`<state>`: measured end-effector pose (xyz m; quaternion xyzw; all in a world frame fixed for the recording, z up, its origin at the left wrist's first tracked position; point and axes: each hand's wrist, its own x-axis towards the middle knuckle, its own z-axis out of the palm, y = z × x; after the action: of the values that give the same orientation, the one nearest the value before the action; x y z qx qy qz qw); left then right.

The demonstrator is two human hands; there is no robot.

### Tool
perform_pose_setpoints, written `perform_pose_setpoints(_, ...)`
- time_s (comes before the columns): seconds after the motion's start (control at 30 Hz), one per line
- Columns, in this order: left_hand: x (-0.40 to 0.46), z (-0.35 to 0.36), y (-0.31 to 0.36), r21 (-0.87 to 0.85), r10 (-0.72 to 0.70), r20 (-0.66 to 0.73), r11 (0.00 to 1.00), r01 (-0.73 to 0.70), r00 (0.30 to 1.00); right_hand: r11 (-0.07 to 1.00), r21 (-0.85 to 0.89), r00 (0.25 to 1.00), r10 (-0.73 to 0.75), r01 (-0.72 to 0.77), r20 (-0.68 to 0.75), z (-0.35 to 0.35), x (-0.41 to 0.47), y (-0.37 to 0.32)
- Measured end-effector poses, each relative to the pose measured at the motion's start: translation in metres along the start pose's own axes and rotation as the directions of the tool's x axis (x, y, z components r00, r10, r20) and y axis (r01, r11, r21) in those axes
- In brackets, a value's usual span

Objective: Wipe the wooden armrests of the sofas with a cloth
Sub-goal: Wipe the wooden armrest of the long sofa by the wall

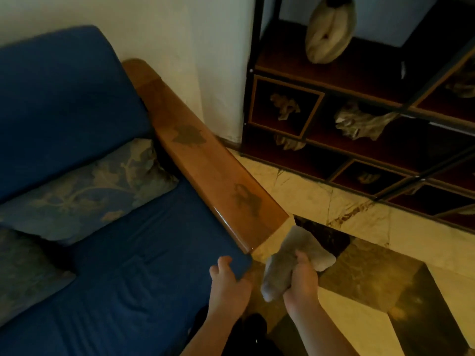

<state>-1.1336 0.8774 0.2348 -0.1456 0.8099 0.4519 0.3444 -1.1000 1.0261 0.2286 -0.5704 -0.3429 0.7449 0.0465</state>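
Armrest [205,160]: long wooden plank along the right edge of the blue sofa [128,253], running from the wall toward the camera. Two dark, blotchy marks on its top surface, one near the middle, one closer to the near end. Glossy rounded lip on the sofa side.

Right hand [302,276]: fingers curled round a bunched grey cloth [293,255]. Cloth bulges out above and below the grip; upper part sits just off the near end of the armrest, over the floor. Whether cloth touches the wood: cannot tell.

Left hand [227,276]: fingers bent over the front corner of the blue seat cushion, gripping the cushion edge just below the armrest's near end. Thumb hidden.

Both hands close together, a narrow gap between them.

Surroundings: patterned pillow [84,188] leaning against the sofa back, a second one partly visible at the left edge. Dark shelf unit [359,98] against the wall to the right, with pale crumpled objects in its compartments. Floor [359,227] of pale and dark stone tiles.
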Motion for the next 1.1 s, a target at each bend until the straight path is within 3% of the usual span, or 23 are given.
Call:
perform_pose_setpoints(0.27, 0.136, -0.005, 0.008, 0.158, 0.138, -0.039, 0.979, -0.13, 0.99, 0.981, -0.157, 0.989, -0.129, 0.116, -0.074, 0.074, 0.092, 0.015)
perform_pose_setpoints(0.4, 0.192, 0.0, 0.011, 0.222, 0.246, -0.087, 0.95, -0.221, 0.965, 0.878, -0.437, 0.97, -0.237, 0.196, -0.043, 0.098, 0.127, 0.029)
perform_pose_setpoints(0.57, 0.228, 0.007, 0.015, 0.095, 0.185, -0.274, 0.982, -0.165, 0.944, 0.666, -0.627, 0.873, -0.487, 0.403, 0.044, 0.126, 0.163, 0.046)
perform_pose_setpoints(0.7, 0.249, -0.001, 0.027, -0.049, 0.145, -0.421, 0.982, -0.182, 0.896, 0.6, -0.651, 0.82, -0.569, 0.465, 0.062, 0.146, 0.181, 0.058)
perform_pose_setpoints(0.8, 0.271, -0.019, 0.037, -0.05, 0.127, -0.457, 0.985, -0.168, 0.88, 0.563, -0.667, 0.808, -0.58, 0.488, 0.101, 0.17, 0.193, 0.053)
perform_pose_setpoints(0.97, 0.312, -0.059, 0.055, -0.004, 0.064, -0.43, 0.997, -0.072, 0.901, 0.171, -0.736, 0.618, -0.681, 0.655, 0.392, 0.218, 0.217, 0.041)
perform_pose_setpoints(1.1, 0.35, -0.101, 0.077, 0.058, 0.084, -0.485, 0.996, -0.063, 0.871, -0.031, -0.698, 0.513, -0.655, 0.715, 0.555, 0.256, 0.235, 0.031)
